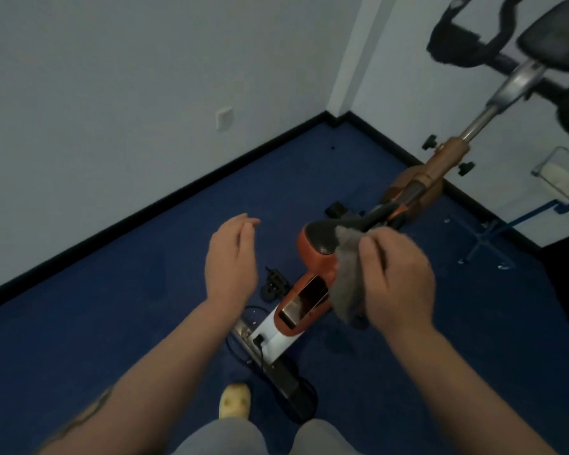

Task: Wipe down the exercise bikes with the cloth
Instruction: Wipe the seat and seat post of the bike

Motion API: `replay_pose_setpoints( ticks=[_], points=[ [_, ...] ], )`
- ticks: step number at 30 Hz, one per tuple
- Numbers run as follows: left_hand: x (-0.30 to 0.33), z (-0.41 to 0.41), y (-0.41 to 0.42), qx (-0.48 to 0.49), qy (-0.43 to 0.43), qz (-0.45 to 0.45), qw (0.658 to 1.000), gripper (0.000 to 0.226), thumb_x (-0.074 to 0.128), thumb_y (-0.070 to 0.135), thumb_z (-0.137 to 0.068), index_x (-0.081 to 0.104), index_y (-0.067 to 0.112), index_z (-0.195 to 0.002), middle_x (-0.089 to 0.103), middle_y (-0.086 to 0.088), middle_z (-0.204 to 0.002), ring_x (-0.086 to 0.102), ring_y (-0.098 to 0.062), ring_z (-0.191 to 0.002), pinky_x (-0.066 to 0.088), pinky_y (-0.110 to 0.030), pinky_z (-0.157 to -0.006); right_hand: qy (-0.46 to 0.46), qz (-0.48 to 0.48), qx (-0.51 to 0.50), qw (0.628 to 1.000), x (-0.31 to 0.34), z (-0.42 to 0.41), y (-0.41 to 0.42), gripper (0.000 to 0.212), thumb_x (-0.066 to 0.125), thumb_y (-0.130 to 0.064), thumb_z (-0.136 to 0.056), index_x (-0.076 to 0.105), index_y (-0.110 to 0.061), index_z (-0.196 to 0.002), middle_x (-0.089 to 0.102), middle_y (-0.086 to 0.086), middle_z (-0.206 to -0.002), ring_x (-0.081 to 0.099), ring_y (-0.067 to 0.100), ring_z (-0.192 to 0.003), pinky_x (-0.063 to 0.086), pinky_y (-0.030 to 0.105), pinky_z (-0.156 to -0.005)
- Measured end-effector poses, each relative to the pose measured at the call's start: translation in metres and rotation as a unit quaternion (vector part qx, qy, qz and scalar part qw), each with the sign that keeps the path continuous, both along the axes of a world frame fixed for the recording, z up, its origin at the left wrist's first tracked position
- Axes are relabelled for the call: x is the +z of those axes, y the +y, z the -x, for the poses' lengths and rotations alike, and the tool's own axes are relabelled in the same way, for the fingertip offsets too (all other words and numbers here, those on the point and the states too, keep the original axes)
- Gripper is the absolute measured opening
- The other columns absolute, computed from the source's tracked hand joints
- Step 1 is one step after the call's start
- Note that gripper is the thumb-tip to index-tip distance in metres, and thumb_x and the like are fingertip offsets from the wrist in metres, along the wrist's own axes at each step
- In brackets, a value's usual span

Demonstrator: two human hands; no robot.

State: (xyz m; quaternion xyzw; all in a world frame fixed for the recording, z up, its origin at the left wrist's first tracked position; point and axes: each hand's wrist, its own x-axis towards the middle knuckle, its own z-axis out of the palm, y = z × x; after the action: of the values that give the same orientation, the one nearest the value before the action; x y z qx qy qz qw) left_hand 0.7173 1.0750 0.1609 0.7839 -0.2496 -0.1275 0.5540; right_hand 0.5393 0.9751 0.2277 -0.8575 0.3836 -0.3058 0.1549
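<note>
- Head view: we look down on an orange bike (312,300) standing on the blue floor (112,323), its black saddle (321,236) just ahead of us.
- Our right hand (398,274) pinches a grey cloth (347,280) between thumb and curled fingers; the cloth hangs against the right edge of the saddle and drapes down beside the orange body.
- Our left hand (232,257) is released, fingers loosely bent, holding nothing, hovering left of the saddle and apart from it.
- We judge the wiping to be at the saddle; whether any part is already clean we cannot tell, since no streak or wet patch shows.
- The frame, the post (447,156), the pedals (275,285) and the base (286,377) seem left to do.
- A second bike (539,44) shows blurred at the upper right, well apart from the cloth; by our reckoning it waits its turn, so most of the job remains.
</note>
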Motion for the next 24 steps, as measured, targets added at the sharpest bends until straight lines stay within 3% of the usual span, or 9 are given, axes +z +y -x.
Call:
replay_pose_setpoints(
  ticks=[2,3,6,8,11,16,20,22,24],
  points=[
    [0.010,0.008,-0.028,-0.037,-0.019,0.020,0.999,0.033,0.037,0.030,-0.101,0.068,0.022,-0.110,0.058,0.010,-0.123,0.048,-0.002,-0.118,0.032,-0.020,-0.098,0.079,0.038,-0.077,0.993,-0.005,-0.003,-0.023,0.020,0.042,-0.030,-0.099,0.060,-0.021,-0.097,0.062,-0.003,-0.092,0.054,0.014,-0.086,0.041,0.035,-0.082],
    [0.012,0.013,-0.040,-0.056,-0.026,0.025,0.998,0.035,0.036,0.031,-0.099,0.069,0.021,-0.109,0.057,0.012,-0.120,0.048,-0.001,-0.116,0.032,-0.019,-0.096,0.119,0.012,-0.106,0.987,-0.012,-0.009,-0.030,0.022,0.044,-0.029,-0.099,0.061,-0.017,-0.109,0.063,0.001,-0.106,0.054,0.019,-0.100,0.040,0.038,-0.093],
    [0.009,0.029,-0.072,-0.125,0.000,0.018,0.992,0.031,0.039,0.029,-0.100,0.068,0.023,-0.105,0.056,0.017,-0.110,0.050,-0.001,-0.110,0.035,-0.020,-0.091,0.122,-0.126,-0.131,0.976,-0.036,-0.023,-0.028,0.039,0.037,-0.027,-0.103,0.049,-0.009,-0.135,0.049,0.009,-0.139,0.036,0.023,-0.133,0.026,0.039,-0.115],
    [0.004,0.032,-0.089,-0.160,0.032,-0.010,0.987,0.027,0.040,0.027,-0.101,0.067,0.026,-0.105,0.059,0.014,-0.108,0.053,-0.005,-0.107,0.039,-0.024,-0.090,0.145,-0.121,-0.144,0.971,-0.050,-0.023,-0.011,0.052,0.028,-0.035,-0.103,0.036,-0.007,-0.146,0.033,0.011,-0.154,0.021,0.023,-0.145,0.015,0.039,-0.121],
    [0.003,0.027,-0.110,-0.206,0.030,-0.055,0.977,0.030,0.039,0.027,-0.100,0.067,0.024,-0.109,0.063,0.008,-0.115,0.054,-0.009,-0.108,0.041,-0.028,-0.089,0.225,-0.115,-0.150,0.956,-0.058,-0.020,0.001,0.064,0.018,-0.044,-0.101,0.017,-0.008,-0.154,0.010,0.013,-0.162,0.004,0.025,-0.150,0.003,0.039,-0.122],
    [0.009,0.023,-0.132,-0.269,0.022,-0.144,0.952,0.033,0.035,0.031,-0.101,0.065,0.021,-0.111,0.063,0.002,-0.118,0.055,-0.016,-0.107,0.043,-0.033,-0.089,0.236,-0.217,-0.201,0.925,-0.040,-0.039,-0.043,0.057,0.018,-0.036,-0.106,0.013,-0.006,-0.155,-0.003,0.016,-0.162,-0.002,0.028,-0.150,0.009,0.044,-0.121],
    [-0.001,0.027,-0.134,-0.210,-0.049,-0.211,0.954,0.035,0.033,0.037,-0.098,0.067,0.029,-0.100,0.064,0.010,-0.101,0.053,-0.010,-0.083,0.035,-0.029,-0.061,0.244,-0.139,-0.150,0.948,-0.053,-0.022,0.004,0.061,0.009,-0.045,-0.101,0.014,-0.017,-0.155,-0.006,0.011,-0.163,-0.003,0.028,-0.150,0.010,0.047,-0.121],
    [0.000,0.031,-0.132,-0.191,-0.068,-0.203,0.958,0.034,0.034,0.037,-0.097,0.067,0.030,-0.092,0.064,0.012,-0.092,0.051,-0.006,-0.073,0.031,-0.027,-0.055,0.238,-0.171,-0.133,0.947,-0.053,-0.013,0.004,0.062,0.009,-0.048,-0.100,0.010,-0.022,-0.156,-0.009,0.009,-0.163,-0.004,0.027,-0.150,0.011,0.045,-0.121],
    [0.003,0.031,-0.131,-0.189,-0.071,-0.198,0.959,0.033,0.035,0.035,-0.095,0.067,0.030,-0.089,0.063,0.012,-0.089,0.052,-0.010,-0.075,0.030,-0.028,-0.055,0.191,-0.248,-0.177,0.933,-0.046,-0.019,-0.021,0.058,0.016,-0.048,-0.103,0.007,-0.026,-0.156,-0.008,0.007,-0.163,0.009,0.028,-0.149,0.023,0.045,-0.117]
  ],
)
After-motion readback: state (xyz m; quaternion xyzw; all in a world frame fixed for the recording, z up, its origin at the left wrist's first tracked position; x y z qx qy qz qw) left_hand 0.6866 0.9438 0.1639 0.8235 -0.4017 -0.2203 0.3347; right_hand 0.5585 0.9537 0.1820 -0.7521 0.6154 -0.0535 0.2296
